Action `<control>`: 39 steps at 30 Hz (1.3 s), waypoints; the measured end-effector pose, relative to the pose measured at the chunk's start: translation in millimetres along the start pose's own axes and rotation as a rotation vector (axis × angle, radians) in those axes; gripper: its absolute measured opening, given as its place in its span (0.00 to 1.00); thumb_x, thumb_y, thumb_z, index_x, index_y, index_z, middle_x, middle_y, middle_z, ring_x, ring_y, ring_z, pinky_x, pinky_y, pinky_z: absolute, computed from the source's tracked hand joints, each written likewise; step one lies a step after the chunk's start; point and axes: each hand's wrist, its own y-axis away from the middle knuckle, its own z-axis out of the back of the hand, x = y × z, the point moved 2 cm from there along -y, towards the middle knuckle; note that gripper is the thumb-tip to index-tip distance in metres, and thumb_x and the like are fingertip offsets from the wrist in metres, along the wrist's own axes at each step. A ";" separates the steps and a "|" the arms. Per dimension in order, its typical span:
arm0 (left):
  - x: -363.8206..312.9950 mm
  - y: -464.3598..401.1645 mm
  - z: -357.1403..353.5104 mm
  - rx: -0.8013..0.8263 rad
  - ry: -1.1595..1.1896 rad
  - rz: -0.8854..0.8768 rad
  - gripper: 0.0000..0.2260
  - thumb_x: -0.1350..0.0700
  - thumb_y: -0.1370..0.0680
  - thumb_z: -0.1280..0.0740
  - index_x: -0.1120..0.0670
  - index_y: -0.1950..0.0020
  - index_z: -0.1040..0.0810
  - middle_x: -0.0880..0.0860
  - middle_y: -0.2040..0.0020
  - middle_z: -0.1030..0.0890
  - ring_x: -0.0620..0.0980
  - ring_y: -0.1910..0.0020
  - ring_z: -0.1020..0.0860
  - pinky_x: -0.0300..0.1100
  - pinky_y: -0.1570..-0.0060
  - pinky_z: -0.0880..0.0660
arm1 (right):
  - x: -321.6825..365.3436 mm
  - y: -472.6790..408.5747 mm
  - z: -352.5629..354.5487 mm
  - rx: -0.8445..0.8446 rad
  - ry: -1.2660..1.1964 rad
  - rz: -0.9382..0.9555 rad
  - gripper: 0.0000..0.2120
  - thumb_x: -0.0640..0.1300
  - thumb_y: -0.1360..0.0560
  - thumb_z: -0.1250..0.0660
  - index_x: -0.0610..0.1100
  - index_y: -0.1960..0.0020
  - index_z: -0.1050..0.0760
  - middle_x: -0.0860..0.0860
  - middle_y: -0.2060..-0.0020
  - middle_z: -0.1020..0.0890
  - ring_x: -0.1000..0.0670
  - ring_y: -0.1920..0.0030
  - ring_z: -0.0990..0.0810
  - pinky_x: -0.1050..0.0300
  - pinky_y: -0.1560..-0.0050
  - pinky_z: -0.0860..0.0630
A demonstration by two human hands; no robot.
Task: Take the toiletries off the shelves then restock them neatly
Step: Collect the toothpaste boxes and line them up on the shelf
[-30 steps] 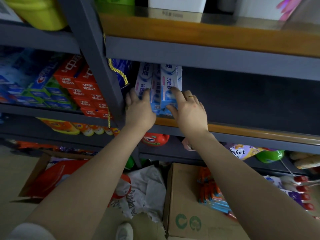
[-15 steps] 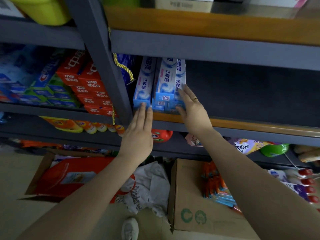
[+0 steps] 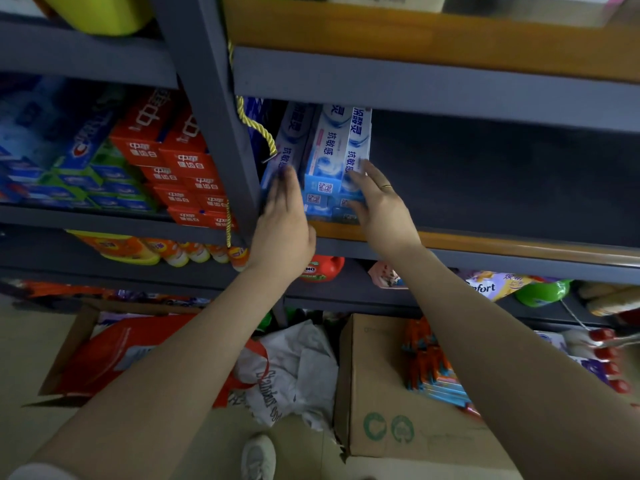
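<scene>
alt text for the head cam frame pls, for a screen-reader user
Two bare hands with straight fingers press a stack of blue toothpaste boxes into the left end of a dark shelf: left hand at the stack's left side, right hand at its right. Red toothpaste boxes fill the neighbouring bay; an open cardboard box sits on the floor below.

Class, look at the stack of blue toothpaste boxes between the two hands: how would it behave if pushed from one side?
The blue toothpaste boxes are separate cartons, so they would probably slide apart rather than move as one. The right side of the shelf looks bare, so they could topple that way. Both the left hand and right hand lie flat against them, seemingly steadying them.
</scene>
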 end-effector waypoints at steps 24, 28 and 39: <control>0.2 -20.2 -1.8 -0.169 -0.331 -0.242 0.14 0.54 0.33 0.25 0.61 0.58 0.25 0.58 0.60 0.22 0.59 0.58 0.22 0.44 0.68 0.24 | -13.3 -8.2 16.6 0.185 0.218 -0.012 0.25 0.44 0.23 0.37 0.50 0.29 0.42 0.41 0.39 0.27 0.38 0.46 0.24 0.46 0.50 0.25; 1.2 -17.3 3.5 -0.213 -0.089 -0.220 0.17 0.53 0.25 0.36 0.64 0.42 0.26 0.62 0.48 0.21 0.62 0.51 0.21 0.50 0.61 0.22 | -4.4 -5.7 17.6 -0.039 0.138 0.042 0.31 0.49 0.26 0.32 0.47 0.27 0.41 0.45 0.28 0.36 0.40 0.33 0.32 0.42 0.41 0.30; 10.5 -14.4 1.5 -0.168 -0.082 -0.304 0.20 0.59 0.24 0.35 0.57 0.33 0.29 0.65 0.33 0.30 0.65 0.45 0.23 0.56 0.58 0.20 | -9.9 -9.8 7.4 -0.016 -0.189 -0.040 0.38 0.48 0.28 0.30 0.46 0.24 0.46 0.46 0.26 0.39 0.46 0.25 0.44 0.55 0.31 0.41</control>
